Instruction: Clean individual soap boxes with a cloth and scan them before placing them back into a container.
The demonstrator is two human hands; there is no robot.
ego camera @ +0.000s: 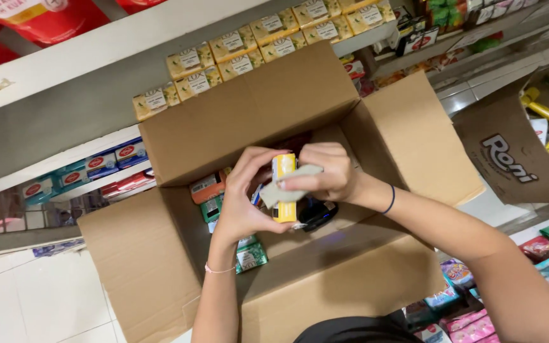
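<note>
Fingers of my left hand clamp the small yellow tube; my right hand presses a grey cloth against it, above the open cardboard box.

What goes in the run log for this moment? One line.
left hand: holds yellow can | right hand: presses grey cloth on can | under: open cardboard box with packets
</note>
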